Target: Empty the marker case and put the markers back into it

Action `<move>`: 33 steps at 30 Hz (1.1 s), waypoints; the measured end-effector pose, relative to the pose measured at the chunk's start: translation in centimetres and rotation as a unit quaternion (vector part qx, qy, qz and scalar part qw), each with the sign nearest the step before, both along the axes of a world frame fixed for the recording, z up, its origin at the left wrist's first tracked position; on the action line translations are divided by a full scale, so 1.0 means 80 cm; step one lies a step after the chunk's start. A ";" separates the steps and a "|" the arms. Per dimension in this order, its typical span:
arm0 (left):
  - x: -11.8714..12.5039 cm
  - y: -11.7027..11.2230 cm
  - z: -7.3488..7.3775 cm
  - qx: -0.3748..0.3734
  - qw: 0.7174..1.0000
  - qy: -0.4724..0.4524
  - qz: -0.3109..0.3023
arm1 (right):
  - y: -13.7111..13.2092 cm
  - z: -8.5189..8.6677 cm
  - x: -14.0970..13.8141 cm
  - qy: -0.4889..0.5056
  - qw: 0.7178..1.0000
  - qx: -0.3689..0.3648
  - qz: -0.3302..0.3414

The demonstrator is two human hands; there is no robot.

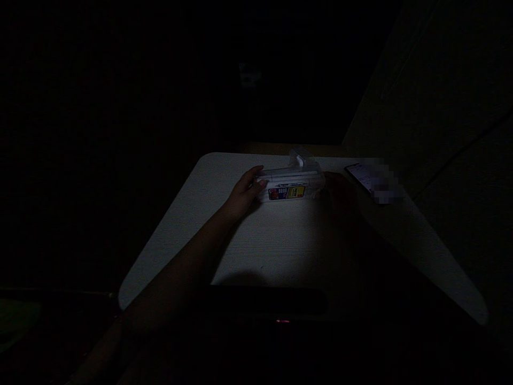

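Observation:
The scene is very dark. A clear plastic box point(294, 184) with a colourful yellow label lies on a white table point(276, 240). My left hand point(245, 192) reaches in from the lower left and grips the box's left end with curled fingers. My right hand point(340, 195) is a dim shape at the box's right end, in deep shadow; its fingers cannot be made out. A small clear piece point(300, 156) sticks up behind the box.
A phone point(363, 176) with a lit screen lies on the table to the right of the box. A dark flat object point(268, 302) with a small red light lies at the near table edge. Everything around the table is black.

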State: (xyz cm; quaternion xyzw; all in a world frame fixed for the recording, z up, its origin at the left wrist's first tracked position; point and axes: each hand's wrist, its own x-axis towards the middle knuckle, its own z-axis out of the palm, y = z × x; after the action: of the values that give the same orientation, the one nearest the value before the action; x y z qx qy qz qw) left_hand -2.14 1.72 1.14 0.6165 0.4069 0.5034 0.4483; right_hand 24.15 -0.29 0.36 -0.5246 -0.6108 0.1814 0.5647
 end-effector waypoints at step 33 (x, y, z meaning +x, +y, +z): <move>-0.001 0.002 -0.001 0.002 1.000 0.000 -0.013 | 0.000 0.002 0.003 0.008 1.000 0.029 -0.007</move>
State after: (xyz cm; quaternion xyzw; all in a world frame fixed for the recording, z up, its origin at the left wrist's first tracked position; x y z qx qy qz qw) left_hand -2.20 1.92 1.04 0.6221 0.3982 0.4986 0.4537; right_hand 24.37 -0.27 0.53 -0.5104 -0.6076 0.1638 0.5860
